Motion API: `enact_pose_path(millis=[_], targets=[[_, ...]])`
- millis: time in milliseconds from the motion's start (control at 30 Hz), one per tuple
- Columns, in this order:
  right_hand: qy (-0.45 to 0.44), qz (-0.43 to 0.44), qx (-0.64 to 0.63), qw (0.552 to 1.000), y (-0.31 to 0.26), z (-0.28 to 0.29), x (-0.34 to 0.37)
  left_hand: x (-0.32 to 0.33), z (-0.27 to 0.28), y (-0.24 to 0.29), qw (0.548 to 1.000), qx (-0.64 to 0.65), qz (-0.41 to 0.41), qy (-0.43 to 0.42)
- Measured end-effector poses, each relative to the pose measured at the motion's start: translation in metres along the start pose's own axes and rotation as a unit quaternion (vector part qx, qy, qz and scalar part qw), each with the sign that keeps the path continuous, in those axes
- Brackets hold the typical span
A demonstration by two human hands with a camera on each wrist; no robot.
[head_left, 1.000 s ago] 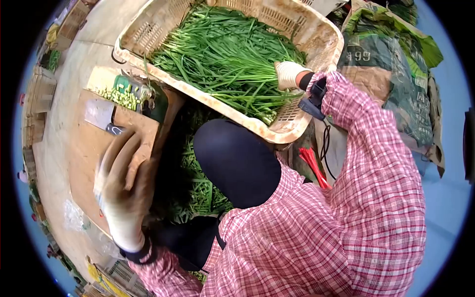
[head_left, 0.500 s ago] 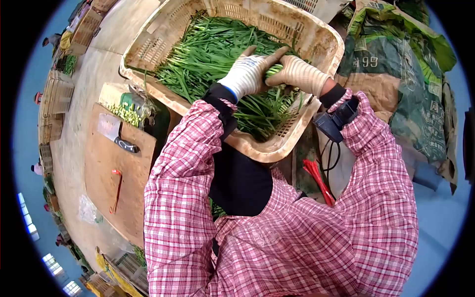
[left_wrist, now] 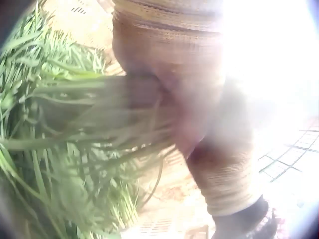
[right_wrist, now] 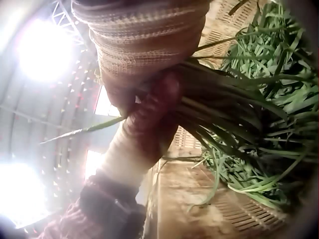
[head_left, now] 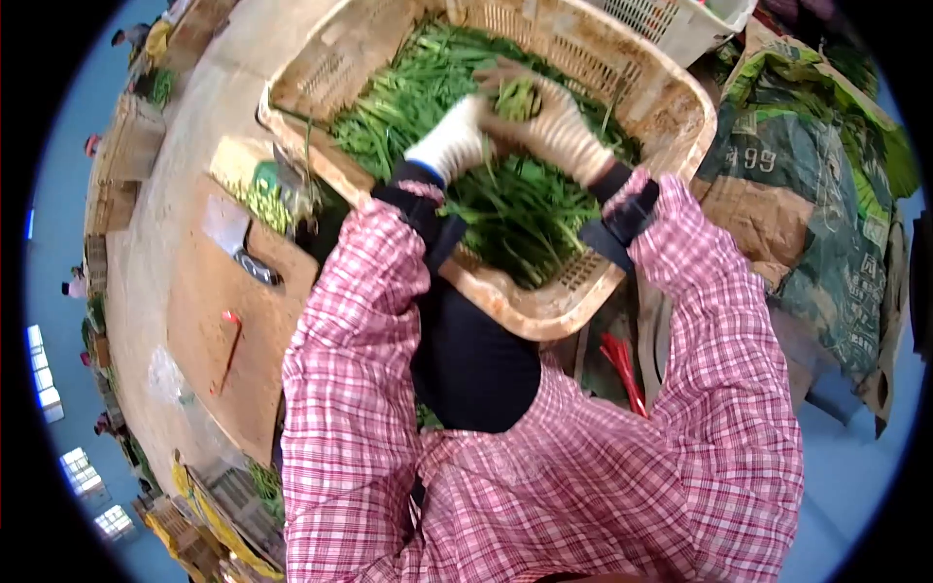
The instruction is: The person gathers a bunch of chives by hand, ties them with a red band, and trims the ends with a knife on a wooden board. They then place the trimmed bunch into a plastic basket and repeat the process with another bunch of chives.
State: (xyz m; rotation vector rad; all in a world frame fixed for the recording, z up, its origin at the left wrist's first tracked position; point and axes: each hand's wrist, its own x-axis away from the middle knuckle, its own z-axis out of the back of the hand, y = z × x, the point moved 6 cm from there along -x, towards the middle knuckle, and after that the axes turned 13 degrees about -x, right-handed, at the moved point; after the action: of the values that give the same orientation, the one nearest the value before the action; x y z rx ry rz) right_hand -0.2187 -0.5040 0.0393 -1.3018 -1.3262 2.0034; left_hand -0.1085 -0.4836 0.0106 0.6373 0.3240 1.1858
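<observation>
Both gloved hands meet over a large cream plastic crate (head_left: 637, 277) of long green leafy stalks (head_left: 428, 73) that look like garlic chives. Between them they grip a bunch of these stalks (head_left: 518, 99), its pale stem ends facing up in the head view. My left hand (head_left: 455, 141) holds it from the left, blurred by motion. From the other side my right hand (head_left: 564, 131) wraps its fingers round the same bunch. In the right wrist view the leaves (right_wrist: 224, 109) trail out from between the two hands; in the left wrist view they are blurred.
Left of the crate stands a wooden board (head_left: 194, 301) with a cleaver (head_left: 233, 238), a red tie (head_left: 229, 350) and cut stem ends (head_left: 262, 204). Red ties (head_left: 624, 374) lie right of the knee. A printed sack (head_left: 807, 223) is at the right, a white crate (head_left: 671, 24) behind.
My left hand has moved from above the board to join the right at the bunch. Both hands have lifted the bunch and turned its stem ends upward.
</observation>
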Motion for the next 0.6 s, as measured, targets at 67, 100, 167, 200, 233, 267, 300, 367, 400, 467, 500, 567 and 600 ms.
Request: enact_pose_path(millis=[67, 100, 167, 200, 233, 267, 300, 367, 400, 467, 500, 567, 600], targets=[[0.041, -0.064, -0.106, 0.991, 0.006, 0.002, -0.006, -0.003, 0.005, -0.008, 0.998, -0.008, -0.018, -0.051], [0.048, -0.053, -0.108, 0.992, 0.004, 0.011, -0.014, 0.007, 0.021, -0.019, 0.996, -0.088, -0.004, 0.030], [0.057, -0.010, -0.158, 0.986, -0.032, 0.033, -0.030, 0.042, 0.063, -0.020, 0.984, -0.115, 0.046, 0.126], [0.060, 0.016, -0.205, 0.977, -0.059, 0.041, -0.039, 0.064, 0.087, -0.010, 0.985, -0.058, 0.082, 0.140], [0.080, 0.004, -0.212, 0.974, -0.067, 0.051, -0.043, 0.080, 0.110, 0.001, 0.983, -0.049, 0.081, 0.160], [0.097, -0.011, -0.220, 0.970, -0.076, 0.056, -0.047, 0.099, 0.126, 0.008, 0.979, -0.037, 0.083, 0.181], [0.076, 0.051, -0.079, 0.993, -0.116, 0.050, -0.051, 0.120, 0.139, 0.016, 0.975, -0.024, 0.087, 0.204], [0.066, 0.115, -0.096, 0.986, -0.165, 0.058, -0.066, 0.148, 0.166, 0.025, 0.954, -0.076, 0.074, 0.279], [0.058, 0.157, -0.118, 0.979, -0.185, 0.059, -0.069, 0.163, 0.171, 0.026, 0.944, 0.066, 0.031, 0.322], [0.111, 0.024, 0.292, 0.950, -0.191, 0.052, -0.091, 0.185, 0.186, 0.034, 0.940, 0.010, 0.031, 0.339], [0.065, 0.229, 0.342, 0.909, -0.202, 0.036, -0.096, 0.190, 0.190, 0.046, 0.934, -0.011, -0.007, 0.357], [0.067, 0.301, 0.336, 0.890, -0.223, 0.025, -0.101, 0.199, 0.196, 0.075, 0.918, -0.059, -0.031, 0.391], [0.069, 0.352, 0.326, 0.874, -0.239, 0.009, -0.095, 0.200, 0.197, 0.095, 0.914, -0.065, -0.031, 0.398]])
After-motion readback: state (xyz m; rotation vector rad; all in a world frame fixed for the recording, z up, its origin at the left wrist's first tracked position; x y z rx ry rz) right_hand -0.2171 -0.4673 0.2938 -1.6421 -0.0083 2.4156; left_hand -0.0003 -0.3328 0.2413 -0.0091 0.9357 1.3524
